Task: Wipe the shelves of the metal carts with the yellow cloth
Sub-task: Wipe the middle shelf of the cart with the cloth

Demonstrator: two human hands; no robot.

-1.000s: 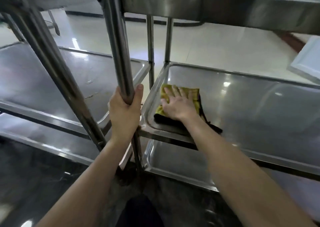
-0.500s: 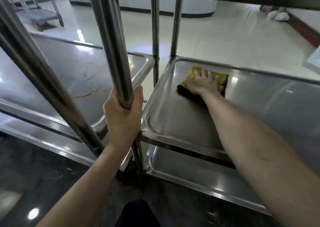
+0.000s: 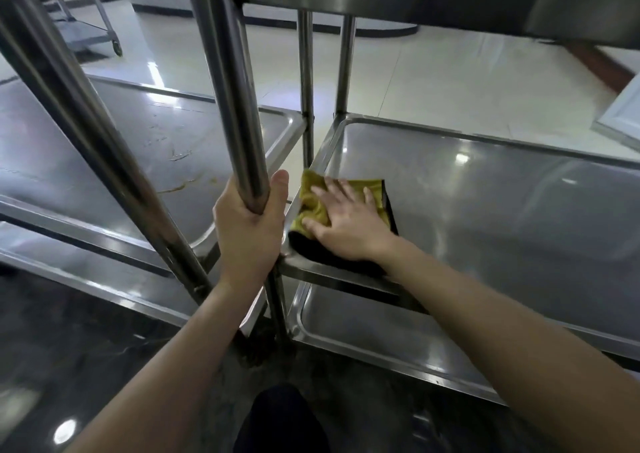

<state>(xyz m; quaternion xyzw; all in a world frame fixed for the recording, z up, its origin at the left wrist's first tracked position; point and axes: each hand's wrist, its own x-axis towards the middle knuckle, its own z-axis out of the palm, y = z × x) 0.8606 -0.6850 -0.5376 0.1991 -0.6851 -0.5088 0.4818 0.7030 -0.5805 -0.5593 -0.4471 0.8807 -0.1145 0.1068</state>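
Wiping the near left corner of a cart shelf

The right hand (image 3: 349, 224) presses flat, fingers spread, on the yellow cloth (image 3: 313, 207) in the near left corner of the middle shelf (image 3: 502, 203). The left hand (image 3: 247, 226) grips the cart's upright post (image 3: 239, 113), fingers wrapped fully round it.

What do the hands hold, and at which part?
The left hand grips the post just above the middle shelf; right hand only presses flat on the cloth.
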